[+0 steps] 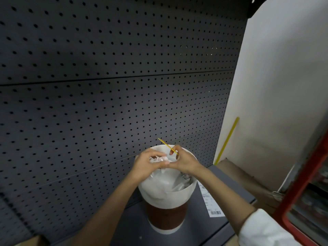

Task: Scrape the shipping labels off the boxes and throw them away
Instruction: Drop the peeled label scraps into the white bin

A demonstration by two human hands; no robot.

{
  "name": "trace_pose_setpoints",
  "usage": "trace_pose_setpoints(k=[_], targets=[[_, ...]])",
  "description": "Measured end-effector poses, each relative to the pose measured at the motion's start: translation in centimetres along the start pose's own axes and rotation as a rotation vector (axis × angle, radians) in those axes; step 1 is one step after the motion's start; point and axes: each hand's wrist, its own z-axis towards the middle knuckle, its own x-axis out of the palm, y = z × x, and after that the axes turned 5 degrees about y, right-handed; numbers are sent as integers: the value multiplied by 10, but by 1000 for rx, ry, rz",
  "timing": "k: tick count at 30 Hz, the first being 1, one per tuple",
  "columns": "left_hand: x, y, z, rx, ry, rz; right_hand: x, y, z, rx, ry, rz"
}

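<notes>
A brown bin point(166, 217) with a white liner point(179, 197) stands on the grey shelf point(193, 233), holding crumpled paper scraps. Both hands hover over its mouth. My left hand point(147, 163) pinches a crumpled white label scrap point(158, 159). My right hand point(184, 161) touches the same scrap with its lower fingers and holds a thin yellow scraper stick point(167, 146) between thumb and forefinger, its tip pointing up-left. A long white shipping label point(210, 201) with a barcode lies flat on the shelf to the right of the bin.
A dark pegboard wall point(106, 77) rises behind the bin. A white board point(276, 86) with a yellow edge strip point(227, 141) leans at the right, with brown cardboard point(248, 178) below it. A red frame point(301, 190) stands at far right.
</notes>
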Motion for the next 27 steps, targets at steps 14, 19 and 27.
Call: trace_pose_setpoints(k=[14, 19, 27], targets=[[22, 4, 5, -126, -32, 435, -36, -15, -32, -35, -157, 218], [23, 0, -5, -71, -205, 806, -30, -20, -41, -49, -154, 170], [34, -4, -15, -159, -210, 916, -26, -20, -52, -92, -114, 120]])
